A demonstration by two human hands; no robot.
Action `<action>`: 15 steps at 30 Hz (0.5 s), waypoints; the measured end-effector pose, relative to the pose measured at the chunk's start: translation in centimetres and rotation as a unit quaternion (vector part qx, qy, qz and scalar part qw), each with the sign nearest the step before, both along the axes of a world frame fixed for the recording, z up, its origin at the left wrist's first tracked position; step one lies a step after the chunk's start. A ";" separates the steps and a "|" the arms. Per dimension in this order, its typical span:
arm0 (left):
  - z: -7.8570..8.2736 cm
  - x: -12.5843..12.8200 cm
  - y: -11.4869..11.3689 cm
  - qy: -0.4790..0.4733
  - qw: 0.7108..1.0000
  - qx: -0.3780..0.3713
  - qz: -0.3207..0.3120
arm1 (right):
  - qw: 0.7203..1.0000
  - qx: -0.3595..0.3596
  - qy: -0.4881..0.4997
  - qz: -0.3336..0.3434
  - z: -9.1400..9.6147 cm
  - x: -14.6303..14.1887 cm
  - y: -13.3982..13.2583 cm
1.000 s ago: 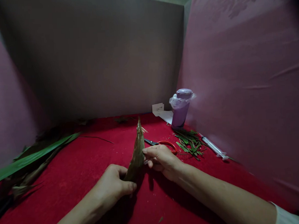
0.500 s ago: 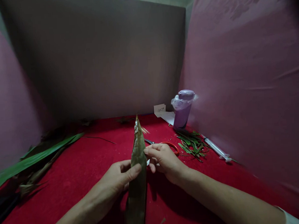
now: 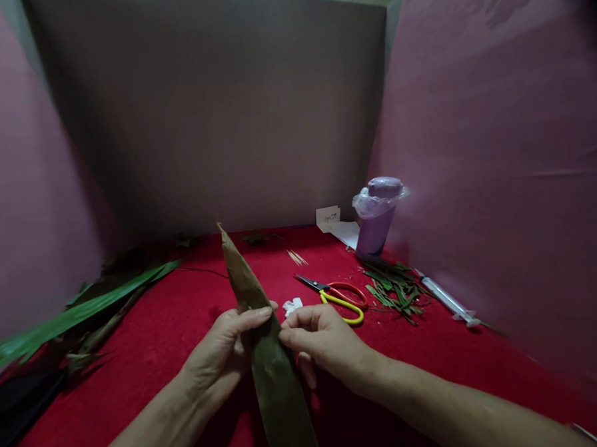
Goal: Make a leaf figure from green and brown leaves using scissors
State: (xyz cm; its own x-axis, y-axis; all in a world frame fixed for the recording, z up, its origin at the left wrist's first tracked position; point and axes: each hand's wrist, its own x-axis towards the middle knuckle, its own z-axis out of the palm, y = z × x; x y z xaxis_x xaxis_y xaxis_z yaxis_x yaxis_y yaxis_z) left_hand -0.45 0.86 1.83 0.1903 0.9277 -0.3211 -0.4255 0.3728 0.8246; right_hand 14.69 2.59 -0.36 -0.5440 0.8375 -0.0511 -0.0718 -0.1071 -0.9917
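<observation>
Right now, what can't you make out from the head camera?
Head view: near end of the held leaf, cut by bottom edge.
Head view: left hand, fingers partly hidden behind that leaf.
Head view: writing on white card, too small.
Head view: black item, cut by left edge.

On the red cloth point(image 3: 152, 344) before us we see scissors point(image 3: 324, 289), thin sticks point(image 3: 297, 257), a crumpled white tissue point(image 3: 291, 306), green scraps point(image 3: 394, 286), a syringe point(image 3: 447, 301), a purple cup point(image 3: 375, 231) and, to our left, a long green leaf point(image 3: 107, 298).

2 hands point(image 3: 220, 351) hold long leaf point(image 3: 279, 378); scissors point(image 3: 324, 287) lie beyond.
</observation>
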 end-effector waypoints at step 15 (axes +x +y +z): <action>-0.9 0.3 0.1 0.031 0.999 0.039 -0.001 | 0.995 0.077 -0.013 -0.060 -0.7 -0.1 -0.1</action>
